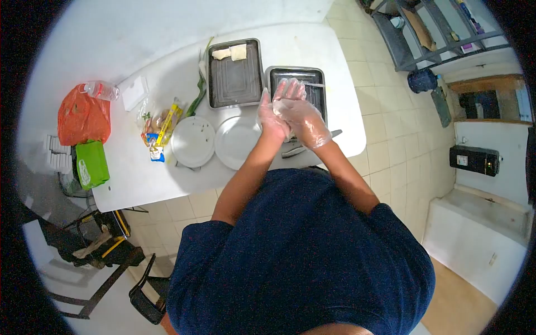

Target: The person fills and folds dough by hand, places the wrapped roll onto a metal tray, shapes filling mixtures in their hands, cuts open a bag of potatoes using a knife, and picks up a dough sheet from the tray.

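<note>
The fingers [292,88] of the left hand [271,119] are stretched out and slightly spread, palm turned up, with the thumb standing apart at the outer side. The right hand [305,119] lies across that palm, touching it; the overlap hides its fingertips, so I cannot tell how far its fingers are open. Both hands wear clear plastic gloves [320,137], thin, shiny and wrinkled, the right one ending in a loose cuff at the wrist. The hands are above the surface [347,127], in front of a dark tray [319,78] that they partly cover. Below the right hand lies a knife [336,133], its middle hidden from view. Just left of the hands is a white plate [234,142], and beside it another plate [193,143] with small dark specks. Beyond these stands a larger tray [235,81] with two pale, flat pieces [239,52] at its far end. Farther left come long green leaves [198,96], a yellow packet [168,124], a water bottle [102,90] and an orange bag [84,118].
</note>
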Available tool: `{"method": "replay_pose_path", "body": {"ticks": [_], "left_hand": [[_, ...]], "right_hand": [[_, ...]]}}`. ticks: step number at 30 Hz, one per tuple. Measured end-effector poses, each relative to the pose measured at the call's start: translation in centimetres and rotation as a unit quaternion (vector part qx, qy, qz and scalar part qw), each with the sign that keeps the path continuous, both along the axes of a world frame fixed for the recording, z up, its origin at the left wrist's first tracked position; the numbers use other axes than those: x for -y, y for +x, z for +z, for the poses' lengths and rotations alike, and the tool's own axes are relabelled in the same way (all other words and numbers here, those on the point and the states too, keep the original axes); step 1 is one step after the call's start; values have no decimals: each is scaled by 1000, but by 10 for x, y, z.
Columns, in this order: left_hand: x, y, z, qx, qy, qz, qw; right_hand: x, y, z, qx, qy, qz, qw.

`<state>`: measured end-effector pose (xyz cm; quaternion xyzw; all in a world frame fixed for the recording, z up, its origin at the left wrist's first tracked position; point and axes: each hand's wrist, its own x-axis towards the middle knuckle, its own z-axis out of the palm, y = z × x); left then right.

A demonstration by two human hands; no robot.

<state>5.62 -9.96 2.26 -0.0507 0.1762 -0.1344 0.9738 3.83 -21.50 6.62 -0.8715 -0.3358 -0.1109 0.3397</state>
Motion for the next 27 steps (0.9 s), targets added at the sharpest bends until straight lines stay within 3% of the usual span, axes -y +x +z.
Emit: {"method": "replay_pose_path", "body": {"ticks": [5, 11, 14, 17, 20, 27], "left_hand": [[-8, 1, 1, 20, -16, 5, 1000], [-10, -1, 8, 108, 12, -51, 993], [-11, -4, 15, 130, 59, -66, 988], [-16, -6, 19, 145, 39, -85, 985], [-19, -5, 16, 159, 22, -90, 983], [-10, -6, 12, 116, 76, -60, 989]], "right_hand": [[-4, -2, 24, 25, 22, -50, 998], [-10, -8, 3, -25, 25, -56, 998], [-5, -7, 8, -145, 123, -70, 979], [12, 2, -1, -358, 265, -102, 890], [20, 4, 29, -506, 332, -153, 781], [12, -11, 40, -322, 176, -59, 929]]}}
